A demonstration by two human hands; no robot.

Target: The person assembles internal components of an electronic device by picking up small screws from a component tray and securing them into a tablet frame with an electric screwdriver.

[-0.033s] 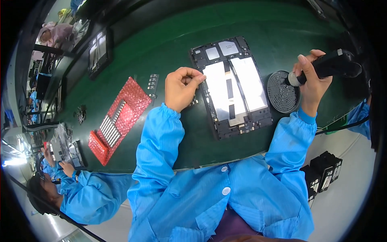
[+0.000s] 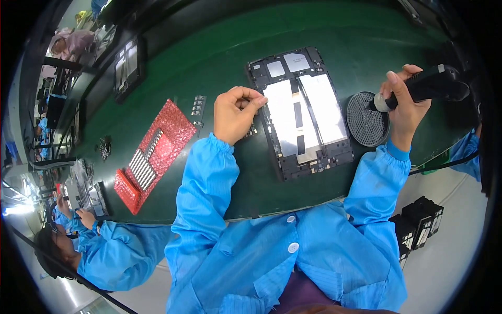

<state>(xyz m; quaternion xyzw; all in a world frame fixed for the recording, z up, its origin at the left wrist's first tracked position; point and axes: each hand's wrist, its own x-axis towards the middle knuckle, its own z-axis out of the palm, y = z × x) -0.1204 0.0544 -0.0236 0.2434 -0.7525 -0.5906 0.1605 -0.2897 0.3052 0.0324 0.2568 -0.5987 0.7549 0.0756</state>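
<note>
An opened tablet body (image 2: pixel 330 110), black-framed with large silvery panels and a dark cable down its middle, lies in front of me on the green bench. Thumb and forefinger of my left hand (image 2: pixel 234 112) are pinched together at its left edge; whatever is between them is too small to make out. My right hand (image 2: pixel 405 112) grips a black electric screwdriver (image 2: pixel 439 85), held nearly level. Its pale nose and dark tip point left, over the rim of a round grey tray (image 2: pixel 367 125) full of small holes, just right of the tablet.
Red bubble wrap (image 2: pixel 175 125) at left bears a row of silvery strips (image 2: pixel 142 170). Small parts (image 2: pixel 198 107) lie beside it, and a dark cluster (image 2: pixel 105 148) farther left. Another tablet body (image 2: pixel 127 68) sits far left. A co-worker (image 2: pixel 117 251) works at lower left; black frames (image 2: pixel 418 222) stand lower right.
</note>
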